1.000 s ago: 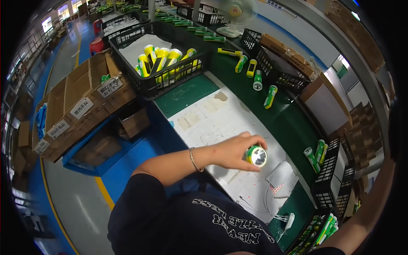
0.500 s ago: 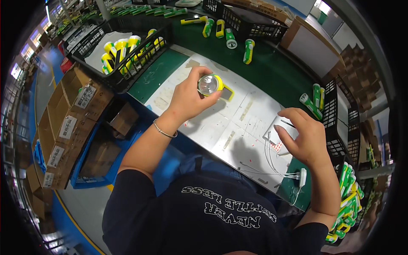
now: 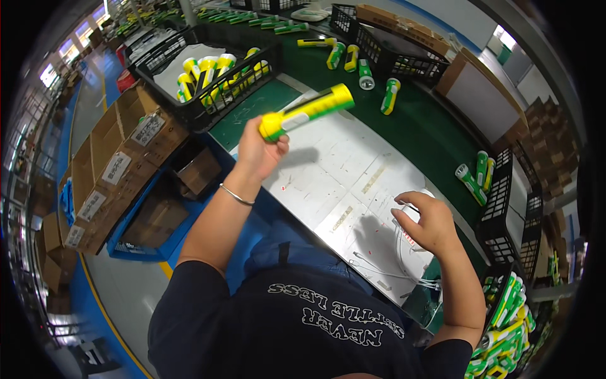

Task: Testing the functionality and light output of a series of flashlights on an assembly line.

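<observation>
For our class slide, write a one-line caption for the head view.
The left hand holds a yellow-and-green torch above a white worktop; the right hand is near white cables.

The flashlight [image 3: 307,114] is smooth, satiny plastic; the bangle [image 3: 237,196], polished metal; the T-shirt [image 3: 233,322], matt cloth. The worktop [image 3: 328,151] looks smooth but marked, the crate [image 3: 202,117] dull plastic, the carton [image 3: 134,150] matt cardboard.

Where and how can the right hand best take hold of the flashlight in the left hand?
Probably round the free end of the flashlight, coming from the right. The left hand closes round the opposite end; the rounded barrel slants away from it toward the right. The right hand has its fingers parted, so they could perhaps wrap round it.
</observation>
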Action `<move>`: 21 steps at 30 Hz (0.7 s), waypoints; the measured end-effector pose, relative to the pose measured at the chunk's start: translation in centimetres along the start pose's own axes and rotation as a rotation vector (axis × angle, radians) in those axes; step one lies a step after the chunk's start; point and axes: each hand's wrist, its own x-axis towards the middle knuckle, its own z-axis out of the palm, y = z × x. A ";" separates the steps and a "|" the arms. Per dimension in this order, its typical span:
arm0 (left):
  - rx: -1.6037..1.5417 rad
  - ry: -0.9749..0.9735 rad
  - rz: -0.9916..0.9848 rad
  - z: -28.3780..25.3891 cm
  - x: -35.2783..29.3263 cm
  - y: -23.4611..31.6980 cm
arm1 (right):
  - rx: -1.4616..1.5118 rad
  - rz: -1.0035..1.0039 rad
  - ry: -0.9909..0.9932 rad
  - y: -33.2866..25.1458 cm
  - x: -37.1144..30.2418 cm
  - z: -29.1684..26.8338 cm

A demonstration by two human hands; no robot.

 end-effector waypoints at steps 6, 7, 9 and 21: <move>-0.097 -0.027 0.267 -2.6 -0.6 8.8 | 0.112 0.053 -0.193 0.2 5.4 3.0; -0.066 0.011 0.335 -2.6 -0.5 10.8 | 0.144 0.044 -0.226 0.6 7.2 4.0; -0.002 0.039 0.439 -3.9 1.2 14.9 | 0.176 0.023 -0.237 1.7 10.6 6.6; 0.282 0.639 0.866 -16.9 21.7 47.6 | 0.012 -0.301 -1.185 -6.0 34.7 19.1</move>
